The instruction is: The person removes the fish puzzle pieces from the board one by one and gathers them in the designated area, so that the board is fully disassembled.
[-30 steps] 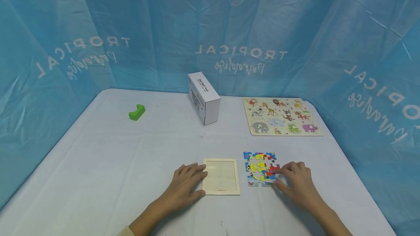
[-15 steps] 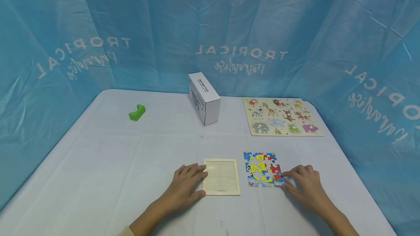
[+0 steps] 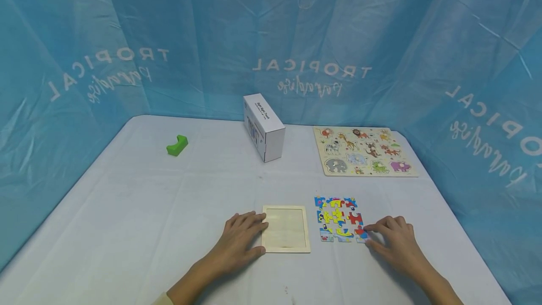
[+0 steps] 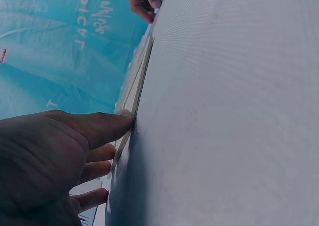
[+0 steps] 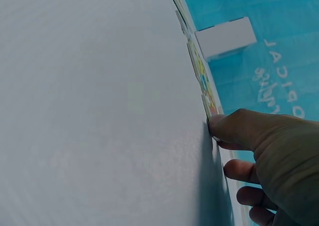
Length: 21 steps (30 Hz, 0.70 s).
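In the head view a shallow square wooden tray (image 3: 285, 250) lies near the table's front. My left hand (image 3: 241, 240) rests at its left edge, fingers extended, with fingertips and thumb touching the rim. To the right of the tray lies a loose grid of colourful jigsaw pieces (image 3: 336, 216), with small gaps between them. My right hand (image 3: 394, 244) pinches the red and blue corner jigsaw piece (image 3: 361, 233) at the grid's lower right between thumb and index finger. In the right wrist view the right thumb (image 5: 224, 128) lies against that piece's edge.
A white box (image 3: 271, 131) stands at the back middle. Behind the jigsaw lies an animal puzzle board (image 3: 366, 173). A green notched block (image 3: 179, 145) is at the far left. Blue curtains (image 3: 211, 36) hang around the white table (image 3: 106, 229).
My right hand has moved right with the corner piece, from over the grid to its lower right corner, and now shifts only slightly. The left hand has stayed at the tray's edge.
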{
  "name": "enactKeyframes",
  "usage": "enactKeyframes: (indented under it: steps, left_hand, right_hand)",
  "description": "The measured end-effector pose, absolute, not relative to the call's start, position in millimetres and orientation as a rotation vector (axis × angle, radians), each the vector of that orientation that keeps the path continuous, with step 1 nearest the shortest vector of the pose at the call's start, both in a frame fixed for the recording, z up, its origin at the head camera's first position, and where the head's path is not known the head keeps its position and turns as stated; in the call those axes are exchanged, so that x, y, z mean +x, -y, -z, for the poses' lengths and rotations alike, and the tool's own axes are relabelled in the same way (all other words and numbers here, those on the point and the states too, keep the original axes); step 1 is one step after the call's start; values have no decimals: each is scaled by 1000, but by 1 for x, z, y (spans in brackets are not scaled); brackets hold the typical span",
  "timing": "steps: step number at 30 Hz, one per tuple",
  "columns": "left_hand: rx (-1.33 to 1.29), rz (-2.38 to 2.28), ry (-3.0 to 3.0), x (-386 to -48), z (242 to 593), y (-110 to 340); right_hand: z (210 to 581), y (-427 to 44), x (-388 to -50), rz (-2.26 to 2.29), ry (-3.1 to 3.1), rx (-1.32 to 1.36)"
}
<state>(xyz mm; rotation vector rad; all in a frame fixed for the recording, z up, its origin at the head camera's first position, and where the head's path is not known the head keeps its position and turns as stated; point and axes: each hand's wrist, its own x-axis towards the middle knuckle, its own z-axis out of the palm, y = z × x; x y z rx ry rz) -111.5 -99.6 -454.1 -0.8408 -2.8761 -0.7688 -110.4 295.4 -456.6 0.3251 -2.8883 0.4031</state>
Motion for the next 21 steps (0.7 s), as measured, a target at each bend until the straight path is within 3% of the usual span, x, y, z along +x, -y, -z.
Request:
enactKeyframes:
  steps: [21]
  left_hand:
    - [-824,764,2875,-119,452,102]
  right_hand:
    - [454,-288,-112,-397,2824,356]
